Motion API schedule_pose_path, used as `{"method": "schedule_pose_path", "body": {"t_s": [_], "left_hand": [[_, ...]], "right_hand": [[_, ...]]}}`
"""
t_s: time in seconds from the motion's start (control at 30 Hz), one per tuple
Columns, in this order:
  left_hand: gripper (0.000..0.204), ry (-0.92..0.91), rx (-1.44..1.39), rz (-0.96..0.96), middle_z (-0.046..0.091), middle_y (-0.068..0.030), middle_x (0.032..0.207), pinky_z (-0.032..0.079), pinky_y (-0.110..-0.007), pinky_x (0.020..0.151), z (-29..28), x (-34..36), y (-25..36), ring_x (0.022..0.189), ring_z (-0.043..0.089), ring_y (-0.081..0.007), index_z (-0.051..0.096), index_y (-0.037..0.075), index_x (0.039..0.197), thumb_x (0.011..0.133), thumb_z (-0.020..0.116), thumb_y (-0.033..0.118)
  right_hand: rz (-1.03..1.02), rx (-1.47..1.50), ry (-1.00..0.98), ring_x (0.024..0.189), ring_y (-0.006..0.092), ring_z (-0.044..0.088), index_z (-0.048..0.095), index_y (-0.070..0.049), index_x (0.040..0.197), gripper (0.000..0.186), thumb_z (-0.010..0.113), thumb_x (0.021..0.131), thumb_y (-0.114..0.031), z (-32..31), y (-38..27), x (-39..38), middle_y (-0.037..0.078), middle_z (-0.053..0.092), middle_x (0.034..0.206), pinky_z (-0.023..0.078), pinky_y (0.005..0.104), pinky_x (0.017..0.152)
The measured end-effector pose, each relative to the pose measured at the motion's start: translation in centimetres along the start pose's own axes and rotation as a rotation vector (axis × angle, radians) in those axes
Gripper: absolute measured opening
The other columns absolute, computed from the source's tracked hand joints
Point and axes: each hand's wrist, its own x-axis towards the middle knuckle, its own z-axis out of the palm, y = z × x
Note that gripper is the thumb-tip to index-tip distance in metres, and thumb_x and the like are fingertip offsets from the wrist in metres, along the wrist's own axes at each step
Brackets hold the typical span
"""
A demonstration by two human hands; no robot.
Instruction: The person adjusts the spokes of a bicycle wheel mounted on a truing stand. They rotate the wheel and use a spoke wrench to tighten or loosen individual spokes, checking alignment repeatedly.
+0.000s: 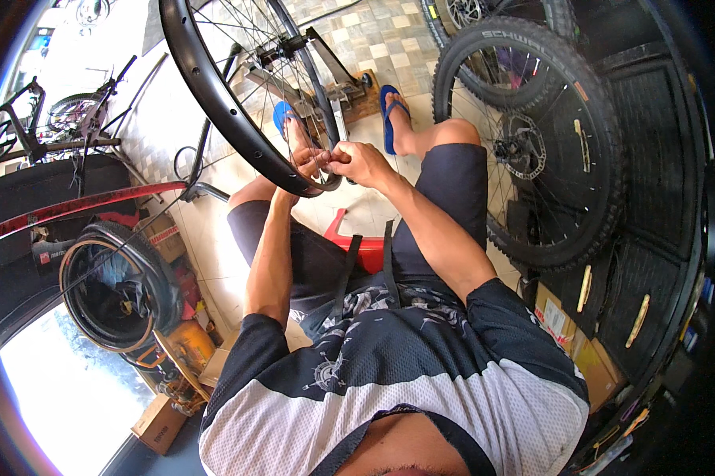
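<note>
A bicycle wheel with a wide black rim and thin spokes stands in front of me, no tire on it. Its hub sits in a metal wheel stand on a wooden base. At the rim's near end, my left hand reaches among the spokes, its fingers closed and partly hidden by the rim. My right hand meets it from the right, thumb and fingers pinched. Whatever lies between the fingertips is too small to make out. A silver metal piece rises just beyond the right hand.
Wheels with knobby tires lean by a dark cabinet on my right. A red stool shows between my legs. Leftward are a red bar, a stack of tires, a cardboard box and bicycle frames.
</note>
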Motion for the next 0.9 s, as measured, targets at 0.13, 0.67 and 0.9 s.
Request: {"method": "schedule_pose_path", "body": {"t_s": [0.13, 0.67, 0.9], "left_hand": [[0.033, -0.067, 0.021, -0.002, 0.066, 0.0004, 0.076, 0.041, -0.024, 0.056, -0.4, -0.1, 0.4, 0.065, 0.056, -0.0081, 0.074, 0.005, 0.096, 0.091, 0.08, 0.038], [0.031, 0.072, 0.064, 0.209, 0.063, 0.0027, 0.068, 0.031, -0.023, 0.047, 1.8, 0.8, -0.7, 0.052, 0.045, -0.0044, 0.071, 0.005, 0.084, 0.095, 0.077, 0.033], [0.035, 0.125, -0.005, 0.134, 0.064, 0.0004, 0.064, 0.044, -0.025, 0.052, 1.9, 0.2, 0.8, 0.058, 0.059, -0.0082, 0.067, 0.005, 0.077, 0.094, 0.077, 0.034]], "right_hand": [[0.04, 0.038, -0.033, 0.082, 0.0272, 0.073, 0.07, -0.004, 0.099, 0.033, 0.076, 0.086, -0.034, -0.2, -0.2, 0.1, 0.013, 0.076, 0.089, 0.055, 0.039, 0.073], [0.047, 0.215, -0.04, 0.08, 0.0229, 0.073, 0.072, -0.003, 0.105, 0.032, 0.07, 0.085, -0.028, 1.0, 2.6, 1.2, 0.014, 0.077, 0.091, 0.055, 0.036, 0.075], [0.11, 0.135, -0.023, 0.075, 0.0129, 0.067, 0.07, 0.003, 0.1, 0.029, 0.074, 0.09, -0.024, 0.0, 1.3, 0.7, 0.008, 0.075, 0.085, 0.052, 0.0293, 0.068]]}}
